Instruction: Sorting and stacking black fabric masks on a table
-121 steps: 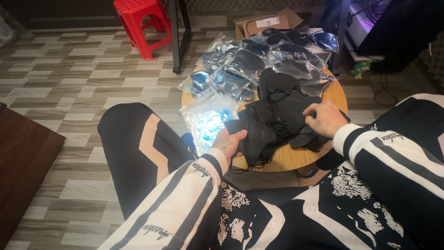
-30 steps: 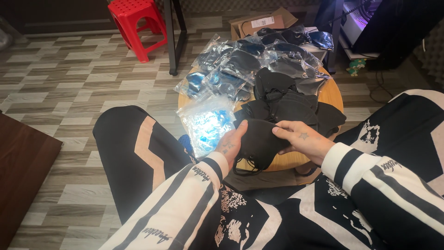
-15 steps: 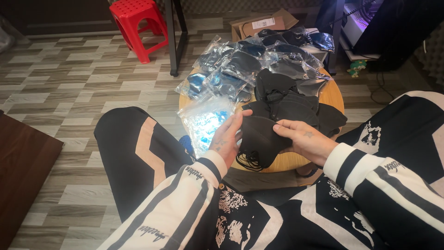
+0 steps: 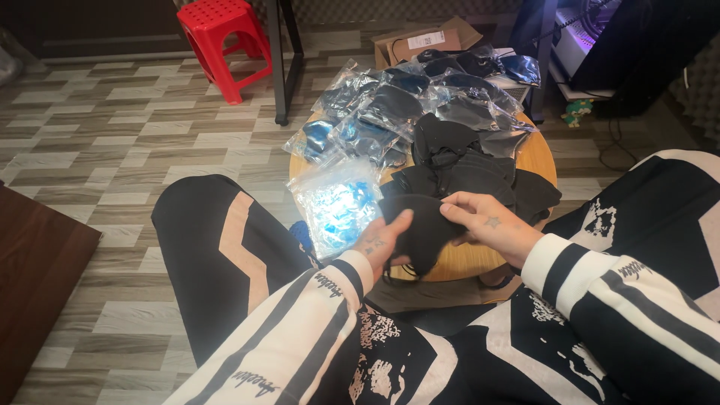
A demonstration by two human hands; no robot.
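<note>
Black fabric mask; clear packet with blue inside; round tan wooden worktop; red plastic stool; black-and-white striped sleeves; grey-beige plank-patterned floor.

Black-and-white striped sleeves, black trousers

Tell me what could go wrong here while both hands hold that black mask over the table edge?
The black mask, pinched between left hand and right hand, hangs past the round wooden table rim; a slip would likely drop it to the floor. The clear bag stack overhangs the near edge beside the left hand, so a nudge might tip it off.
</note>
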